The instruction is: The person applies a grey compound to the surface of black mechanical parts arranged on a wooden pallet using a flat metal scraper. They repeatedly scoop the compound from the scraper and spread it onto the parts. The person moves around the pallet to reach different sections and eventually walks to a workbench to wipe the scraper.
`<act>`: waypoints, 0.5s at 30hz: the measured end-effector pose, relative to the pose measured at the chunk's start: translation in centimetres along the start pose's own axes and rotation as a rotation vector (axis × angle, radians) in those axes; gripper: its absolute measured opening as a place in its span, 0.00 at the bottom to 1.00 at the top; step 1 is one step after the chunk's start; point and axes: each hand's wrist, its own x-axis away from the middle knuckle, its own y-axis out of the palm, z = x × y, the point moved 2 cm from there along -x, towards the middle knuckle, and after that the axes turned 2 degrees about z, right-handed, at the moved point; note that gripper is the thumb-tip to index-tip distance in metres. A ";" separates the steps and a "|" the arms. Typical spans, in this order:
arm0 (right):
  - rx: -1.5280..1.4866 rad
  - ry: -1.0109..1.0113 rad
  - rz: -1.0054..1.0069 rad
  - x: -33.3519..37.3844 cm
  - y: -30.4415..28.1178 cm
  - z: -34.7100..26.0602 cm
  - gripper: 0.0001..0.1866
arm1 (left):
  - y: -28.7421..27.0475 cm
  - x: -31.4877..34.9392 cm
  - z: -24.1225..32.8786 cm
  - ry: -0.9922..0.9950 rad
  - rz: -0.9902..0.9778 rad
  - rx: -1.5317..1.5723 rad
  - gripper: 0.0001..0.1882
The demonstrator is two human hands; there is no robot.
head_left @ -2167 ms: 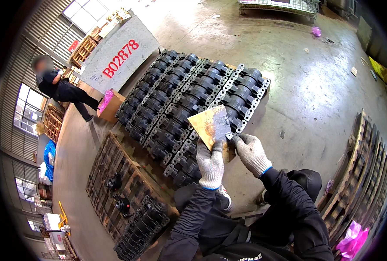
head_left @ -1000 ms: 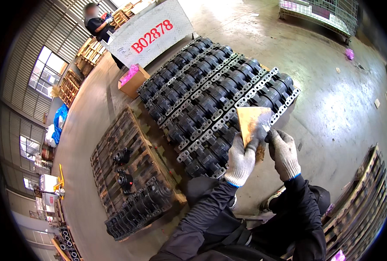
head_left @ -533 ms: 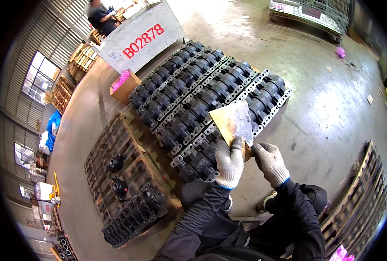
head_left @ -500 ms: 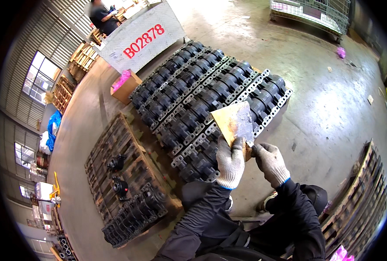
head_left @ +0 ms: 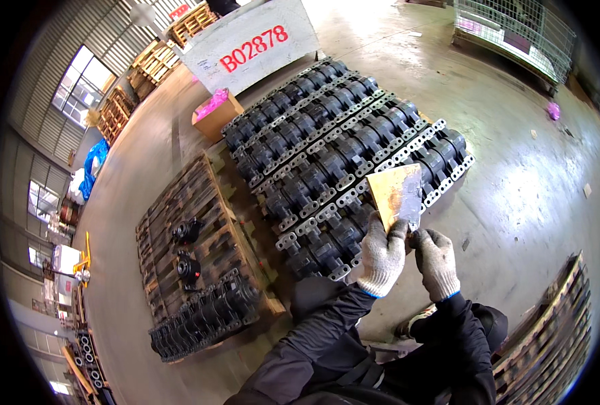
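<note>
A flat, four-sided piece (head_left: 393, 192), tan on one side and smeared grey on the other, is held up in front of me. I cannot make out whether it is card, wood or a tool's blade. My left hand (head_left: 384, 253), in a knitted off-white glove, is closed on its lower end. Dirty dark fingertips show on my right hand (head_left: 438, 264), also gloved, which pinches at the lower right corner of the piece. Beyond and below the piece lie rows of black, ribbed metal track rollers (head_left: 327, 162) with pale drilled end flanges, packed side by side.
To the left is a wooden pallet (head_left: 172, 196) carrying one long black roller unit (head_left: 205, 314) and two small black parts (head_left: 187, 268). A carton with pink plastic (head_left: 213, 111) and a grey panel (head_left: 253, 50) stand behind. Wire cage (head_left: 516, 40) far right; slatted pallet (head_left: 550, 331) near right.
My view has turned, so the rollers and both hands sit further right in the picture. Both hands keep hold of the flat piece. The person at the back has nearly left the view.
</note>
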 end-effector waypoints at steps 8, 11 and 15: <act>-0.301 0.217 -0.124 -0.5 -0.7 0.1 0.15 | 0.5 0.1 -1.8 -0.102 -0.025 0.094 0.15; -0.178 0.160 -0.077 -0.3 -0.5 -0.1 0.15 | 0.6 0.3 -1.3 -0.147 -0.043 0.153 0.14; -0.040 0.032 0.007 0.0 0.1 -0.5 0.15 | 0.4 0.0 -0.5 -0.021 -0.011 0.064 0.14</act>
